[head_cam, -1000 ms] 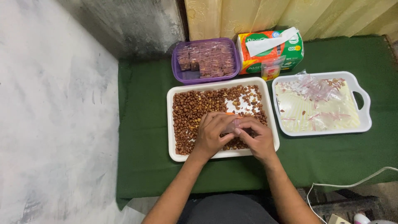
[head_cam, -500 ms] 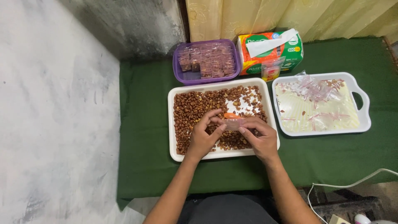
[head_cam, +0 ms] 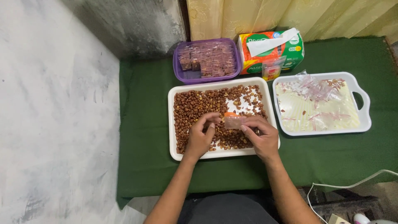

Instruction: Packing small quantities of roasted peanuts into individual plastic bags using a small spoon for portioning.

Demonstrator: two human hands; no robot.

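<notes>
Green cloth covered the bench (head_cam: 145, 124), where over the white tray of peanuts (head_cam: 195, 110) the left hand (head_cam: 201, 139) and right hand (head_cam: 261, 137) both pinched a small plastic bag (head_cam: 234, 121), probably light, limp and slippery, best gripped at its edges.

Two white trays: one of peanuts (head_cam: 195, 112), one of empty clear bags (head_cam: 319, 103) right of it. One purple tub (head_cam: 207, 60) of filled packets, behind peanut tray. One tissue pack (head_cam: 269, 52), right of tub. One small bag (head_cam: 234, 121) above peanut tray. Two hands.
</notes>
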